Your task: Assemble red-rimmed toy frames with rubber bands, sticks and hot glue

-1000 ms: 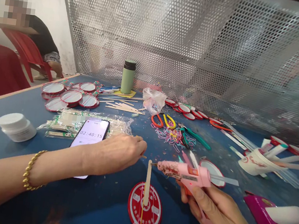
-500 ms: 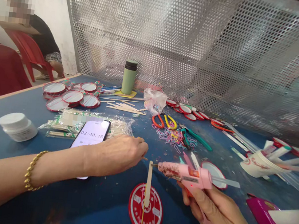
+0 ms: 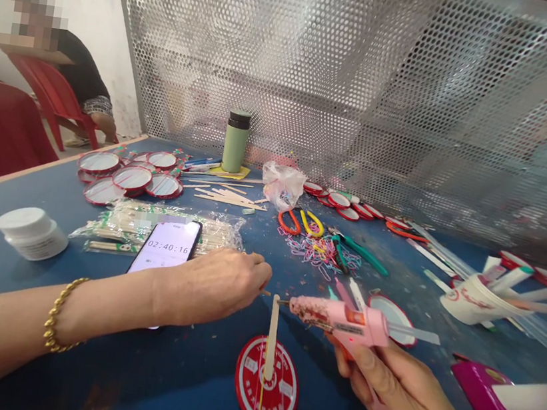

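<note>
My right hand (image 3: pixel 381 380) is wrapped round the handle of a pink hot glue gun (image 3: pixel 339 316), a clear glue stick poking out of its back. The nozzle points left and is at the upper end of a flat wooden craft stick (image 3: pixel 273 333); whether they touch I cannot tell. That stick's lower end lies over the middle of a red round lid (image 3: pixel 264 399) with white print. Just left of the stick's top, my left hand (image 3: pixel 225 286) is closed in a pinch, and a short bit of a thin wooden stick (image 3: pixel 266 292) shows beyond the fingers.
A phone (image 3: pixel 170 242) with a timer lies beneath my left forearm, near a white jar (image 3: pixel 32 234). Further back are round lids (image 3: pixel 132 177), pliers (image 3: pixel 362 254), loose clips (image 3: pixel 315 251) and a green bottle (image 3: pixel 236 143). A paper cup (image 3: pixel 475 301) leans at right.
</note>
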Demonstrator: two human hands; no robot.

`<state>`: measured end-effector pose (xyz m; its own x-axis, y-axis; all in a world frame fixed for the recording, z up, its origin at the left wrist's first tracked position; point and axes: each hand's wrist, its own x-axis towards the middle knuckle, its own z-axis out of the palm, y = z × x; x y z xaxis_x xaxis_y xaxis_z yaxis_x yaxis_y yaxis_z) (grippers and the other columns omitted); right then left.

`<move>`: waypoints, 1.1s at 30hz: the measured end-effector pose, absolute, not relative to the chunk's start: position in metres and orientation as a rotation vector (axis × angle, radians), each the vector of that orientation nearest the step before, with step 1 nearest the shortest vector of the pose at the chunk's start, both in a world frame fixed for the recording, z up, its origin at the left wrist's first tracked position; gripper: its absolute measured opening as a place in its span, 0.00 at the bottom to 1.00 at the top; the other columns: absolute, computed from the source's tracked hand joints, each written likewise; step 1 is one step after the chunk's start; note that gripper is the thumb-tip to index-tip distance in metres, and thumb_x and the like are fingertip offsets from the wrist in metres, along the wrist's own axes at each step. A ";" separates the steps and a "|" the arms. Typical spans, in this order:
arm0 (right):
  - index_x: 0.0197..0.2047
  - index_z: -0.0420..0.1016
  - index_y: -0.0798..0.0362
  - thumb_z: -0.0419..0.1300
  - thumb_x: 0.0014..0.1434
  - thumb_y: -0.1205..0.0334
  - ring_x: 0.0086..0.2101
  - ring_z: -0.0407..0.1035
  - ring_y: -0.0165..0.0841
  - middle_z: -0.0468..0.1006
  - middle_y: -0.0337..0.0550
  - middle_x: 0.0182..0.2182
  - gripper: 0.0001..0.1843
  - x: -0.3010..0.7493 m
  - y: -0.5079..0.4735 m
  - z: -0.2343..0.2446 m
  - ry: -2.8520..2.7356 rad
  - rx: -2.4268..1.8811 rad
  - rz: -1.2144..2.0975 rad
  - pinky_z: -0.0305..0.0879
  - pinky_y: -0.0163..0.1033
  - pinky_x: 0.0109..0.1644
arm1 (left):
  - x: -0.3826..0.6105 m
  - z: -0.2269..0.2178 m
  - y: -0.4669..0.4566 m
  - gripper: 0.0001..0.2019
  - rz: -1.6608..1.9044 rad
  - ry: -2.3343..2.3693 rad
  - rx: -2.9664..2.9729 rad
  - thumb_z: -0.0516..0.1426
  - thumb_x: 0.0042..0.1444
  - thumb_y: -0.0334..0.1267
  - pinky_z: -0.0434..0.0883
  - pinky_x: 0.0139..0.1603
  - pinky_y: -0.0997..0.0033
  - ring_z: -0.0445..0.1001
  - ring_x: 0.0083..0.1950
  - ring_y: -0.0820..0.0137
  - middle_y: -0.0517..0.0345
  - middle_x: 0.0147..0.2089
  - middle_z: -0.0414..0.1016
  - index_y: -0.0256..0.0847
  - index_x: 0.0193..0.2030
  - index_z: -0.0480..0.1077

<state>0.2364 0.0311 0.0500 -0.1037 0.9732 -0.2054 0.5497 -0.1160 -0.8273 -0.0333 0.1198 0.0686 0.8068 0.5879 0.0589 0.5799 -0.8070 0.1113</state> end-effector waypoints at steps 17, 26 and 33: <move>0.33 0.75 0.55 0.47 0.64 0.35 0.22 0.56 0.27 0.61 0.37 0.21 0.31 0.243 0.029 0.042 -1.683 -1.671 1.146 0.55 0.31 0.23 | -0.031 0.072 0.118 0.11 0.097 0.964 2.888 0.44 0.68 0.34 0.69 0.37 0.67 0.73 0.37 0.66 0.49 0.41 0.74 0.35 0.44 0.67; 0.32 0.75 0.54 0.48 0.64 0.37 0.22 0.57 0.26 0.62 0.37 0.20 0.30 0.242 0.029 0.045 -1.694 -1.674 1.137 0.56 0.30 0.23 | -0.031 0.072 0.117 0.10 0.095 0.954 2.897 0.46 0.67 0.33 0.69 0.38 0.69 0.73 0.37 0.67 0.50 0.41 0.74 0.35 0.44 0.67; 0.32 0.76 0.55 0.49 0.63 0.36 0.22 0.56 0.27 0.62 0.37 0.20 0.31 0.244 0.027 0.043 -1.683 -1.673 1.133 0.56 0.30 0.22 | -0.028 0.071 0.118 0.10 0.146 0.916 2.918 0.47 0.67 0.33 0.69 0.37 0.69 0.73 0.36 0.68 0.50 0.39 0.74 0.34 0.42 0.68</move>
<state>0.2439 0.0272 0.0429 -0.1141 0.9732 -0.1997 0.5511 -0.1052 -0.8278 -0.0283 0.1177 0.0709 0.8167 0.5731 0.0669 0.5656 -0.8181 0.1042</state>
